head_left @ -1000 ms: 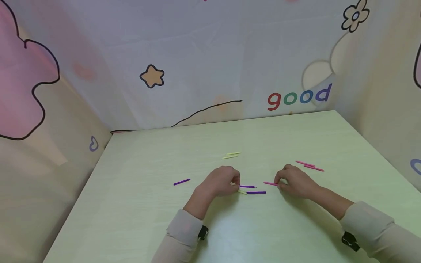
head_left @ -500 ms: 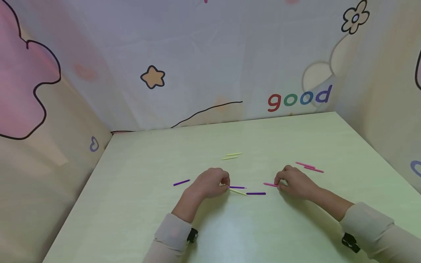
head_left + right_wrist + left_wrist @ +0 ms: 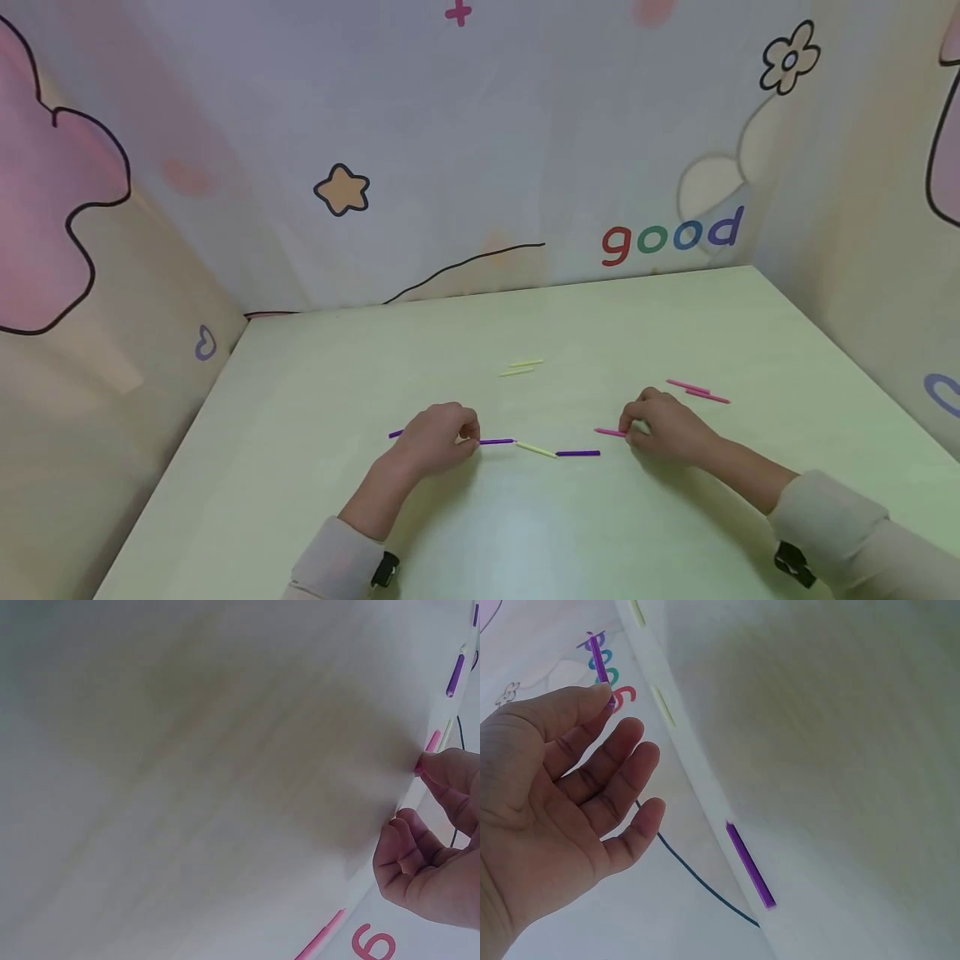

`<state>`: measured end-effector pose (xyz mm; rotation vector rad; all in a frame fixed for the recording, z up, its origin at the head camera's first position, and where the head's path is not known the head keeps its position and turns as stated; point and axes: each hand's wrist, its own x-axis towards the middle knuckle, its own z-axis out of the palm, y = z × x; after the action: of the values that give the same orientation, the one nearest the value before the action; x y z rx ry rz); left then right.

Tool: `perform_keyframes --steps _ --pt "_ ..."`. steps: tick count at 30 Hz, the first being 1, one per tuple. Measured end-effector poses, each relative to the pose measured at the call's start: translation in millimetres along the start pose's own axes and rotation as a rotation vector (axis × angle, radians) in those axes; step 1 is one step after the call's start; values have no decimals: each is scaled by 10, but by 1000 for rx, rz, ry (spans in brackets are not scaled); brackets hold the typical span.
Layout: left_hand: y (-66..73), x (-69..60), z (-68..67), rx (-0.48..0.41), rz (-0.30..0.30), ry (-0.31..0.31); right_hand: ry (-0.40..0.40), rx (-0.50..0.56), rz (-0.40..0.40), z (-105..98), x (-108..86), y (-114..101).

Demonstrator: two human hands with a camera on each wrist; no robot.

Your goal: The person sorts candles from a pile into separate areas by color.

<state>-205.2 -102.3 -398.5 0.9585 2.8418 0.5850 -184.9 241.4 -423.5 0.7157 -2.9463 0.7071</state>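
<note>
Taking the yellow stick [image 3: 536, 450] in the row as our clock's centre, we saw a loose purple stick [image 3: 395, 433] at nine o'clock, partly hidden by the left hand [image 3: 431, 437]; we thought a careless brush of the fingers could send it rolling. That hand, nearer in at nine o'clock, pinched the end of a held purple stick [image 3: 496, 442] between thumb and index finger, its other fingers loosely bent and spread. We could not tell whether this stick's tip touched the yellow one, but a small push, we judged, might shove the row askew. Two pale yellow sticks [image 3: 527, 363] lay at twelve o'clock, well apart from the row. At three o'clock a dark purple stick [image 3: 578, 453] met the yellow one's end, a join that any nudge could spoil. Farther toward three, the right hand [image 3: 671, 425] pinched a pink stick [image 3: 610, 432] between thumb and index finger, the rest folded; a slack pinch might let it swivel. Two pink sticks [image 3: 687, 387] lay at two o'clock, near enough for the knuckles to knock.

The sticks looked slim, straight and smooth, some tapering at one end; we could not name their material. The pale tabletop [image 3: 225, 467] had a faint grain and a soft sheen, offering little to stop a slide.
</note>
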Motion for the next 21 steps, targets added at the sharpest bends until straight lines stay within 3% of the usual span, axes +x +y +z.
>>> perform_keyframes --steps 8,21 --pt "-194 -306 -52 2 -35 64 -16 -3 21 37 7 -30" --pt "-451 -507 -105 -46 -180 95 -11 -1 16 3 -18 -10"
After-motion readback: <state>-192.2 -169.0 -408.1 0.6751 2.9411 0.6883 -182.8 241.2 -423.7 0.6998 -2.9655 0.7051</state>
